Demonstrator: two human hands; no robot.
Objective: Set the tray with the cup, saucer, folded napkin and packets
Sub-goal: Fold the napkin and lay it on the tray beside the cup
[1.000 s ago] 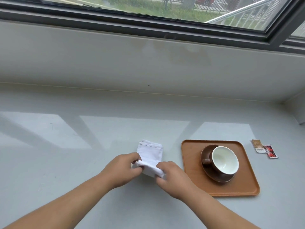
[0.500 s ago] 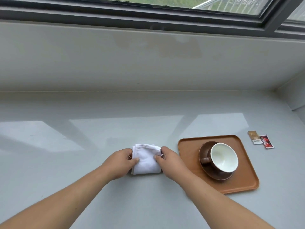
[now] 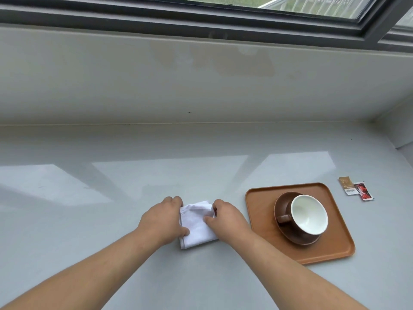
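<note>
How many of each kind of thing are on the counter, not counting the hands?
Tray: 1
Saucer: 1
Cup: 1
Napkin: 1
Packets: 2, a brown packet and a red packet
Total: 6

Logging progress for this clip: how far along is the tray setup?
Done: cup sits on saucer on the tray. In hand: both hands, left hand and right hand, hold the folded napkin on the counter beside the tray. Left: napkin onto the tray, then the two packets, lying off the tray to its right.
</note>
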